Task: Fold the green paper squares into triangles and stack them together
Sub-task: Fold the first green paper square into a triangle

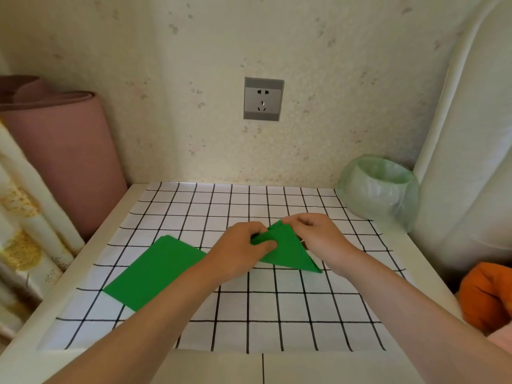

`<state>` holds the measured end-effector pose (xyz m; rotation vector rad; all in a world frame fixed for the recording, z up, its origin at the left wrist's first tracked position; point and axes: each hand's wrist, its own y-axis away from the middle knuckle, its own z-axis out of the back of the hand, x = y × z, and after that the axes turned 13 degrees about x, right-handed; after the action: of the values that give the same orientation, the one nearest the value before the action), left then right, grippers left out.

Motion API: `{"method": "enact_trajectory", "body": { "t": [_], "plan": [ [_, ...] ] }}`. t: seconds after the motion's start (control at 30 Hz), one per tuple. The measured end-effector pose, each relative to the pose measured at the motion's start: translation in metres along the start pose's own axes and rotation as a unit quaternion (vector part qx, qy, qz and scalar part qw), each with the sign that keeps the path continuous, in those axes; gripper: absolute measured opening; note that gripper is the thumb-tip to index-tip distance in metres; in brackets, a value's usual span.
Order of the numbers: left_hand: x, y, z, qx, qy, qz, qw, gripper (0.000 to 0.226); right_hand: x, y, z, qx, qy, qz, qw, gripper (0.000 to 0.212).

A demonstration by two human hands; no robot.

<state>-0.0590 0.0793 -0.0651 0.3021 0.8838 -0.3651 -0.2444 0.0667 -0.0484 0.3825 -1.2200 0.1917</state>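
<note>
Folded green triangle (pixel 291 253) pinched between left hand (pixel 241 245) and right hand (pixel 315 231), green squares (pixel 155 270) lying leftward

triangle (pixel 288 250) partly under L hand (pixel 241 245), orange cloth (pixel 487 295) cut by R edge

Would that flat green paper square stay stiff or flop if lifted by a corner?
Probably flops: the flat green paper square looks thin, lying flush on the checked tablecloth. Likely light, sliding easily. It should crease readily, like the folded green triangle.
</note>
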Motion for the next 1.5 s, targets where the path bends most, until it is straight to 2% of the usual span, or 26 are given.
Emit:
{"method": "enact_trajectory", "body": {
  "t": [0.07, 0.1, 0.23, 0.33, 0.43, 0.5, 0.67, 0.83, 0.97, 1.03, 1.1, 1.23, 1.5],
  "plan": [
    [-0.001, -0.001, 0.0, -0.025, 0.04, -0.004, 0.999, 0.01, 0.003, 0.003, 0.004, -0.003, 0.014, -0.045, 0.999, 0.043],
    [-0.002, -0.001, 0.0, -0.034, 0.075, -0.008, 0.997, 0.003, 0.002, 0.004, 0.006, -0.002, 0.027, -0.048, 0.999, 0.043],
    [-0.003, -0.001, -0.002, -0.057, 0.154, -0.007, 0.986, 0.04, -0.006, 0.006, 0.006, 0.005, 0.066, 0.009, 0.998, 0.017],
    [-0.002, -0.003, -0.005, -0.074, 0.135, 0.001, 0.988, 0.045, -0.007, 0.004, 0.006, -0.017, 0.09, 0.037, 0.995, 0.016],
    [-0.002, -0.004, -0.006, -0.072, 0.143, -0.011, 0.987, 0.024, -0.008, 0.003, 0.006, -0.038, 0.124, 0.053, 0.99, 0.017],
    [-0.002, -0.003, -0.006, -0.073, 0.141, -0.016, 0.987, 0.02, -0.01, 0.002, 0.005, -0.039, 0.166, 0.06, 0.984, 0.016],
    [-0.001, -0.003, -0.006, -0.075, 0.124, -0.016, 0.989, 0.024, -0.011, 0.003, 0.002, -0.028, 0.191, 0.075, 0.978, 0.011],
    [0.0, -0.004, -0.007, -0.093, 0.115, -0.01, 0.989, 0.023, -0.009, 0.003, 0.001, -0.028, 0.172, 0.077, 0.982, 0.015],
    [-0.002, -0.003, -0.007, -0.121, 0.048, -0.011, 0.991, 0.041, -0.008, 0.004, 0.0, -0.028, 0.153, 0.074, 0.985, 0.015],
    [-0.003, -0.002, -0.008, -0.123, 0.023, -0.023, 0.992, 0.042, -0.007, 0.004, -0.002, -0.029, 0.15, 0.073, 0.986, 0.013],
    [-0.004, -0.002, -0.01, -0.122, 0.017, -0.032, 0.992, 0.042, -0.007, 0.006, -0.004, -0.022, 0.195, 0.066, 0.978, 0.015],
    [-0.005, -0.003, -0.013, -0.115, 0.017, -0.035, 0.993, 0.042, -0.007, 0.01, -0.011, 0.002, 0.337, 0.045, 0.94, 0.022],
    [-0.003, -0.003, -0.015, -0.092, 0.023, -0.029, 0.995, 0.037, -0.005, 0.01, -0.015, 0.023, 0.4, 0.049, 0.915, 0.029]
  ]
}}
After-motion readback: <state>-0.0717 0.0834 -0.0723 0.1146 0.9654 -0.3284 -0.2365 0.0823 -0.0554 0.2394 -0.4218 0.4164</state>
